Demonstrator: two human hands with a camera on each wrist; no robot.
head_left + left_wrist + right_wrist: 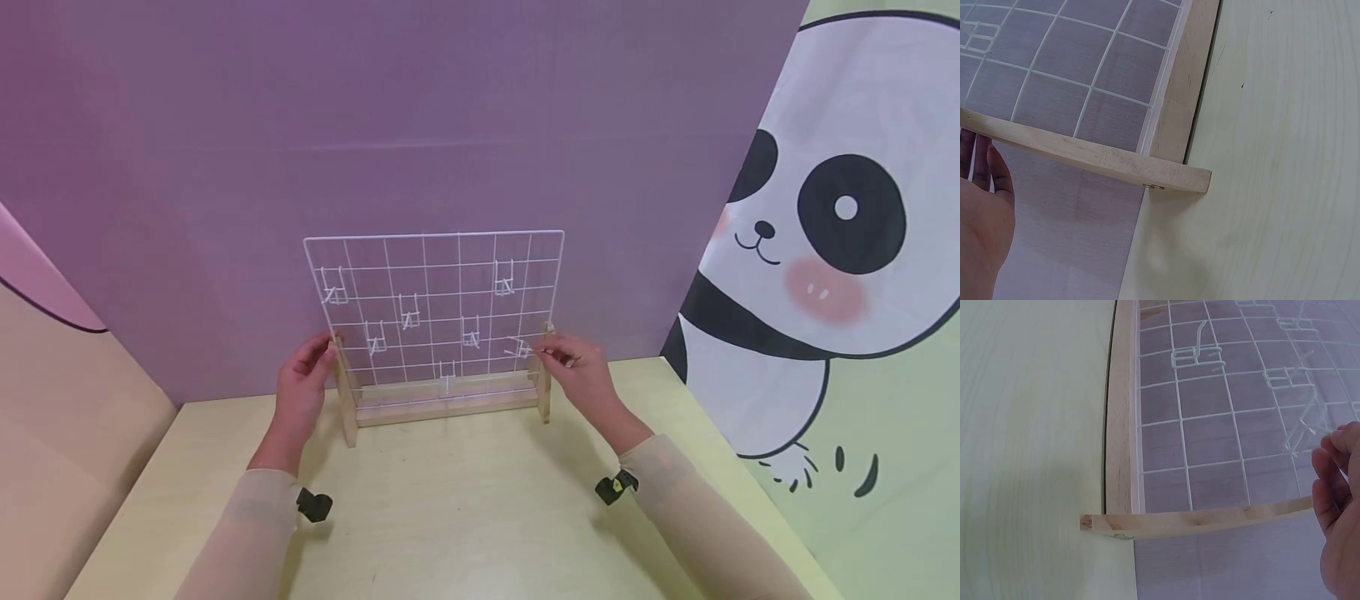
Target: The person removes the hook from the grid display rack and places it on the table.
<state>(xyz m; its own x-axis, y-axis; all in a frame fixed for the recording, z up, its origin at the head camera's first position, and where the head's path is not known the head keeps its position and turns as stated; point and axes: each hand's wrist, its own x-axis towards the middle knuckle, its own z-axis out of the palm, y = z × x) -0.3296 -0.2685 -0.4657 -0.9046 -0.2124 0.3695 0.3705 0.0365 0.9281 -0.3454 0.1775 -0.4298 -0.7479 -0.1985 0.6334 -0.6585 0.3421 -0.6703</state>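
Observation:
A white wire grid panel (442, 292) leans back in a wooden stand (450, 410) on the table. Several white wire hooks hang on its bars, among them one at upper right (504, 279) and one at lower middle (447, 377). My left hand (300, 387) grips the top of the stand's left side piece, thumb towards me. At the grid's right edge my right hand (588, 379) pinches a white wire hook (1304, 428) between thumb and finger. That hook lies against the grid; whether it is caught on a bar I cannot tell.
The pale wooden table (450, 517) extends in front of the stand. Behind it hangs a purple backdrop (435, 117). A panda-printed panel (847, 292) stands on the right, and a peach-coloured panel (67, 417) on the left.

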